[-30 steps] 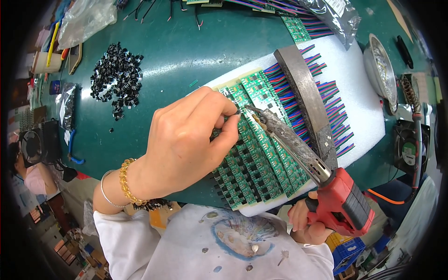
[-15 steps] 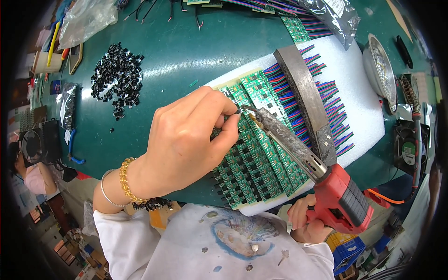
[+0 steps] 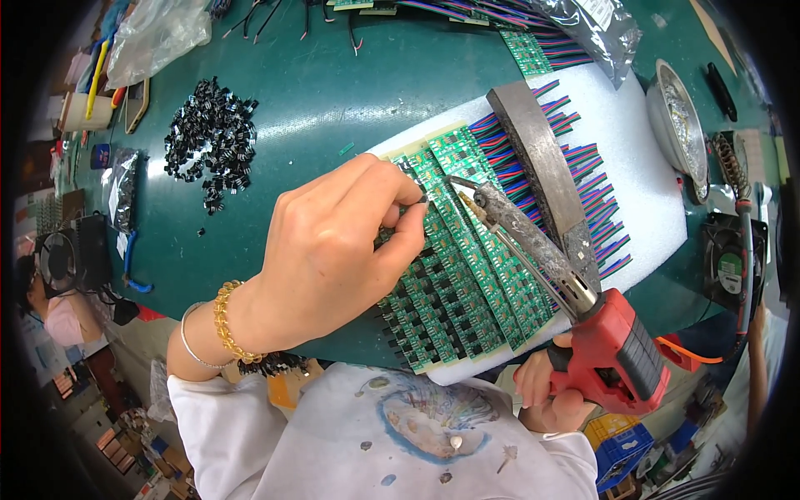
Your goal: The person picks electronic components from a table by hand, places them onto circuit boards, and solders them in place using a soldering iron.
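Note:
My left hand [image 3: 333, 237] reaches over the green circuit boards [image 3: 517, 287], which lie in rows at a slant on white foam [image 3: 646, 204]. Thumb and forefinger are pinched on a small black component [image 3: 423, 200] at a board's surface; the fingers hide most of it. My right hand [image 3: 542, 385] is wrapped round the handle of a red soldering gun [image 3: 621, 354]. Its dark tip [image 3: 457, 181] and the thin brass-coloured feed tube [image 3: 468, 204] hover over the boards, a little right of my left fingertips. Rows of black components [image 3: 442, 304] sit on the nearer boards.
A heavy metal bar [image 3: 542, 158] lies across the coloured wires [image 3: 510, 187]. Loose black components [image 3: 208, 142] are heaped at the left. A metal bowl [image 3: 665, 108] stands at the right, beside a coiled-spring holder [image 3: 730, 167] and a fan [image 3: 729, 262]. Plastic bags [image 3: 158, 37] lie at the back.
The soldering gun's tip has drawn back to the right, away from my left fingertips. My left hand keeps its pinch at almost the same spot.

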A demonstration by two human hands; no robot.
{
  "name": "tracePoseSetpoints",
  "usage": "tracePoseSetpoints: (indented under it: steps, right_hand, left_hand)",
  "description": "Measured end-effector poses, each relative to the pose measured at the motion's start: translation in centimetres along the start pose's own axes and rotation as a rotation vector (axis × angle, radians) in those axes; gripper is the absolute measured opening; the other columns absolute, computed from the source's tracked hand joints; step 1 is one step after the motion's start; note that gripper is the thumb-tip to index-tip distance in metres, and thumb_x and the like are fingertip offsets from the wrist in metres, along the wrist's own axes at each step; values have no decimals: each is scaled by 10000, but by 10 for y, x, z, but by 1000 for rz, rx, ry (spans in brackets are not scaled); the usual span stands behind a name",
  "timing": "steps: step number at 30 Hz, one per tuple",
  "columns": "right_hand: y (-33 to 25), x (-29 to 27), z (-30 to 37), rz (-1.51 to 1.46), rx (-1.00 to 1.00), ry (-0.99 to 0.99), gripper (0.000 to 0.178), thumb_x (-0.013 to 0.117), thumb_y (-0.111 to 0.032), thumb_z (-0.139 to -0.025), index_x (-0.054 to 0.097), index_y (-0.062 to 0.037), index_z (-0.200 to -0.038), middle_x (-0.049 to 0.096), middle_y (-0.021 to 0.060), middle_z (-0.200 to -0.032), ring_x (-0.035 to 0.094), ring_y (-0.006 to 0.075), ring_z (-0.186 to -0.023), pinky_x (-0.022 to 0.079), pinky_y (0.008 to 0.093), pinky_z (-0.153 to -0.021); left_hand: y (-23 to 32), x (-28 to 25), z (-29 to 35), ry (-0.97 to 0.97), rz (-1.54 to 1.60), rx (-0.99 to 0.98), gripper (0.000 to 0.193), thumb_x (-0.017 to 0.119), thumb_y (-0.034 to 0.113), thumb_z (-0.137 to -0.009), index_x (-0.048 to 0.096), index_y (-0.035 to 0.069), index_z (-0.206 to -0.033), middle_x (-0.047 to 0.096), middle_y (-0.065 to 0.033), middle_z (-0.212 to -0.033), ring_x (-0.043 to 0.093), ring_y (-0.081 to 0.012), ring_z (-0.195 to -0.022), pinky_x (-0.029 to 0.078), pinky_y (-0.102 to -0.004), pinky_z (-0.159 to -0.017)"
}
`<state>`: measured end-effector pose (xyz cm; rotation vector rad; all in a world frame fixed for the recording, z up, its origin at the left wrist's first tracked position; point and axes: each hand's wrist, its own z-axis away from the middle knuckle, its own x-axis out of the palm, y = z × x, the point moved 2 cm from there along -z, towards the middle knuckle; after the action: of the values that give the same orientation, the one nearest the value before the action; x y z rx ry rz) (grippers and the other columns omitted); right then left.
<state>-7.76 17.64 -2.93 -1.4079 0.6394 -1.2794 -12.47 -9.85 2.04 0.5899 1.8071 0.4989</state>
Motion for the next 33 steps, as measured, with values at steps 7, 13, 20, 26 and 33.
tracePoseSetpoints:
  steps: [7, 13, 20, 26, 33]
  right_hand:
    - [-4, 9, -7, 18, -23, 23, 785, 640, -541, -824, 385, 73, -1241, 446, -23, -484, 455, 127, -383, 402, 267, -427]
    - [-6, 15, -17, 63, -99, -52, 741, 619, -488, -868, 372, 111, -1227, 434, -4, -480, 433, 127, -358, 380, 274, -380]
    - [-8, 18, -16, 72, -183, -35, 713, 594, -445, -900, 355, 143, -1226, 423, 10, -485, 426, 127, -350, 370, 267, -363]
    - [-6, 20, -14, 82, -160, 5, 717, 604, -449, -893, 362, 142, -1217, 421, 10, -485, 424, 128, -346, 368, 268, -356]
    - [-12, 23, -14, 18, -151, -19, 701, 573, -444, -913, 344, 133, -1237, 400, 12, -482, 409, 128, -339, 367, 272, -347]
  left_hand:
    - [0, -1, 1, -2, 5, 12, 129, 691, -76, -715, 602, -10, -781, 539, -33, -651, 505, -70, -520, 410, -208, -471]
    - [-2, -1, 3, -1, 33, -21, 104, 689, -40, -738, 601, -3, -779, 551, -33, -667, 510, -78, -509, 415, -213, -467]
    - [-5, 0, 3, 7, 14, 20, 113, 691, -7, -744, 588, 8, -788, 559, -56, -677, 559, -133, -545, 461, -259, -481]
    - [-7, 0, 4, -2, 10, 8, 110, 688, -5, -746, 587, 5, -789, 572, -64, -687, 584, -144, -561, 481, -265, -493]
    - [-3, -3, 7, 51, 19, 54, 111, 696, 18, -749, 591, 11, -783, 583, -74, -701, 593, -164, -570, 471, -285, -504]
